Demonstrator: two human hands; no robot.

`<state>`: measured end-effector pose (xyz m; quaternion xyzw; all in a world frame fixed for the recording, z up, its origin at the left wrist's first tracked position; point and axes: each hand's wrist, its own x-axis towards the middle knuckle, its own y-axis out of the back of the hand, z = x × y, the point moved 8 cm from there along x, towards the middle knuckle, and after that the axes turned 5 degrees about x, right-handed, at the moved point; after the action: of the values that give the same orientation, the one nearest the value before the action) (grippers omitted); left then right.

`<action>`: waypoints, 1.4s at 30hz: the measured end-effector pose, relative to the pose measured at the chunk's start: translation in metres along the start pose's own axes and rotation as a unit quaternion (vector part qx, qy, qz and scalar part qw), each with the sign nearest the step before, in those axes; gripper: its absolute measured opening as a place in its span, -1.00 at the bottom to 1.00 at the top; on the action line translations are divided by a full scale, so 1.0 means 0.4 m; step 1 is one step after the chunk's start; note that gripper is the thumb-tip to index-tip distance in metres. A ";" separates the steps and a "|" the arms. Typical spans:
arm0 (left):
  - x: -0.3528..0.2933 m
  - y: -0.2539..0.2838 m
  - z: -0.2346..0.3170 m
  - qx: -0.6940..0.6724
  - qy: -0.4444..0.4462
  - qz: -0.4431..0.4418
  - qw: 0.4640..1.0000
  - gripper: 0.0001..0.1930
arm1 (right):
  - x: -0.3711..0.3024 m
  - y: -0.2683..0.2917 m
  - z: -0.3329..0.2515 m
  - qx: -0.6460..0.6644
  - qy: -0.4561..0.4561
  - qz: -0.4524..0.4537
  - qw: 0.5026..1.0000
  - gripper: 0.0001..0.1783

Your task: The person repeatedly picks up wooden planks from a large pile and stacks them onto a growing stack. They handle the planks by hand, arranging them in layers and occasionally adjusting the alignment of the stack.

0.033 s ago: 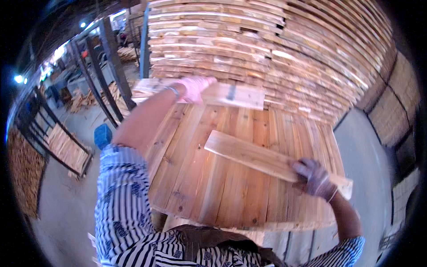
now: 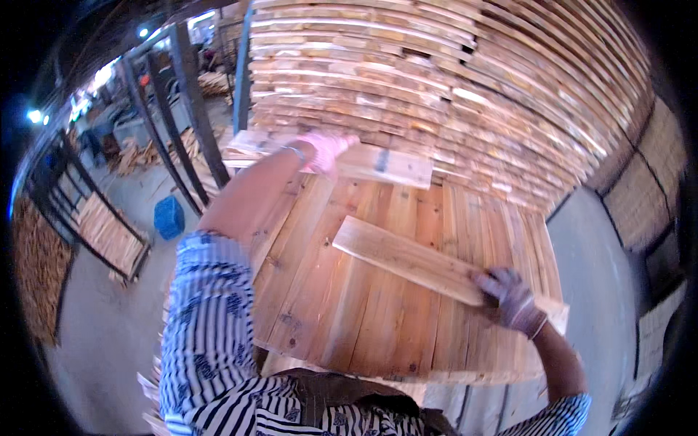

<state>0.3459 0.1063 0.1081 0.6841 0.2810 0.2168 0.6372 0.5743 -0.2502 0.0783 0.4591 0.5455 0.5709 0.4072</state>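
My left hand (image 2: 325, 154), in a pink glove, reaches to the far edge of a table-like layer of side-by-side boards (image 2: 378, 291). Its fingers and thumb span a pale wooden plank (image 2: 400, 168) with a dark mark across it, lying crosswise there; the glove is a little blurred. My right hand (image 2: 511, 299), in a greyish glove, is closed around another wooden plank (image 2: 407, 256) near its right end. This plank slants over the layer, its free end pointing far left.
A tall stack of boards (image 2: 378, 80) rises just behind the layer. Dark metal posts (image 2: 193, 105) and a blue object (image 2: 169, 217) are at the left, with a rack of wood (image 2: 109, 232) beyond. Large wrapped stacks (image 2: 640, 196) line the right, across the grey floor (image 2: 596, 261).
The view has shifted slightly, and my left sleeve now covers less of the blue object. Both hands stay at their planks, with little visible movement against the boards.
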 end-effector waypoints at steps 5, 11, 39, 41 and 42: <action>0.107 -0.191 -0.037 -0.046 0.022 -0.113 0.992 -0.01 | 0.067 -0.074 -0.030 0.005 0.009 -0.045 0.999 -0.22; 0.138 -0.139 -0.021 -0.014 -0.020 -0.126 0.992 -0.07 | 0.138 -0.017 0.015 0.034 -0.018 -0.086 0.996 -0.14; 0.101 -0.134 -0.019 0.016 0.031 -0.038 0.999 0.04 | 0.269 -0.132 0.375 0.001 -0.265 -0.008 0.964 -0.14; 0.033 -0.067 -0.061 0.029 0.039 0.015 0.999 0.10 | 0.267 -0.028 0.243 0.057 -0.249 0.027 0.966 -0.14; -0.039 0.021 -0.013 0.030 0.026 0.084 0.996 0.09 | 0.281 -0.009 0.177 0.153 -0.188 0.058 0.968 -0.11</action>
<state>0.3318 0.0998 0.1178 0.7181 0.2456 0.2784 0.5886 0.6150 -0.1237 0.0825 0.6456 0.5124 0.4066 0.3941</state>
